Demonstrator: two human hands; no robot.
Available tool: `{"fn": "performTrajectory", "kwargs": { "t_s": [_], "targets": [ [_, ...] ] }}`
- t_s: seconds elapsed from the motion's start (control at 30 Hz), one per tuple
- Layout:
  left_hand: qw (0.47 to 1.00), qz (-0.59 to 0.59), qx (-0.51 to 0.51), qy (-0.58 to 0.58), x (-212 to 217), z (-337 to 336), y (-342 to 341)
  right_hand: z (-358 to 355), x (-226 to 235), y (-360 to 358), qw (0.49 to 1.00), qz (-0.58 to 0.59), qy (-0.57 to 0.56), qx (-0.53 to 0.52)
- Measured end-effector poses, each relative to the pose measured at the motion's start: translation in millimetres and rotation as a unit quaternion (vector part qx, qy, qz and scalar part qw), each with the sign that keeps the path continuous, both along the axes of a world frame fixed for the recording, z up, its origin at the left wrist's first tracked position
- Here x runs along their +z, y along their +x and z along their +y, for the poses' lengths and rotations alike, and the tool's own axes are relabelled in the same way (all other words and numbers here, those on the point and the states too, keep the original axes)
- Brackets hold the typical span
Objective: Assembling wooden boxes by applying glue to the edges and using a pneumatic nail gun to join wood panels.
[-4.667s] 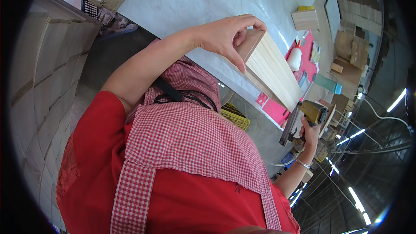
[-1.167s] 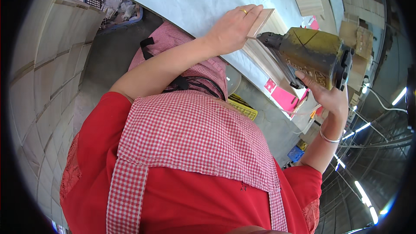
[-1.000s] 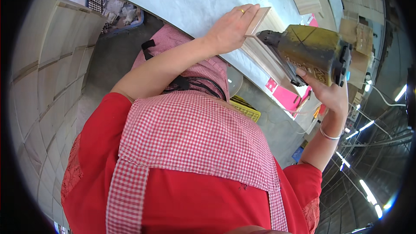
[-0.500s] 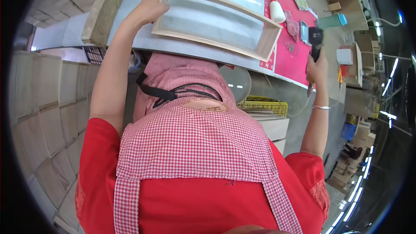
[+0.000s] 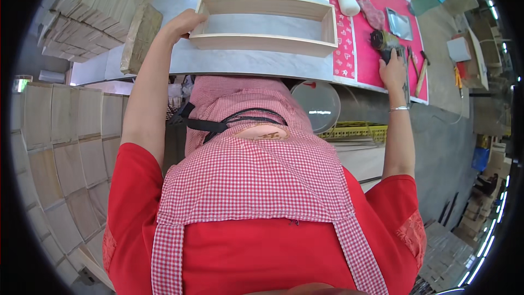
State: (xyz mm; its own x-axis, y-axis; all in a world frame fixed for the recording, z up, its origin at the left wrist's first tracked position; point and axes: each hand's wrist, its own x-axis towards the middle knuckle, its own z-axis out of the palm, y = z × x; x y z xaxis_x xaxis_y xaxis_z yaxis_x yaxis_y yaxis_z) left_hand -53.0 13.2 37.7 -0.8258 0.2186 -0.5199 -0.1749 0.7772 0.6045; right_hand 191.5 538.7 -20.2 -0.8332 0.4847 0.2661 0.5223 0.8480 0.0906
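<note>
A pale wooden box frame (image 5: 265, 22) lies flat on the grey worktop (image 5: 256, 65). My left hand (image 5: 183, 23) grips its left end. Far to the right, my right hand (image 5: 392, 70) rests on a dark power tool (image 5: 385, 42) that sits on a pink mat (image 5: 364, 49). Both arms reach out over my red shirt and checked apron.
A white glue bottle (image 5: 347, 1), a metal plate (image 5: 400, 23) and a hammer (image 5: 421, 74) lie on or beside the pink mat. Stacks of wooden boards (image 5: 93, 5) stand at the left. A yellow crate (image 5: 357, 130) sits under the bench.
The box frame went from being held up on edge to lying flat on the worktop. My right hand lowered the power tool onto the pink mat.
</note>
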Motion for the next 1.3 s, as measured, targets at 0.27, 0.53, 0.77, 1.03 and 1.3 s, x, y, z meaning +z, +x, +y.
{"fn": "performTrajectory", "kwargs": {
  "t_s": [0.27,0.53,0.77,1.03,1.3],
  "targets": [
    [0.937,0.006,0.193,0.290,-30,-38,63,-87,5,-15,0.866,0.245,-0.401,0.174],
    [0.891,0.152,0.190,0.384,-9,-29,100,-153,24,-40,0.775,0.262,-0.523,0.241],
    [0.879,0.224,0.196,0.373,38,-18,69,-133,62,-99,0.686,0.267,-0.619,0.272],
    [0.920,0.129,0.206,0.307,20,-12,38,-120,31,-130,0.708,0.193,-0.646,0.212],
    [0.956,0.094,0.163,0.226,-8,-12,4,-129,18,-159,0.867,0.129,-0.424,0.227]
  ]
}}
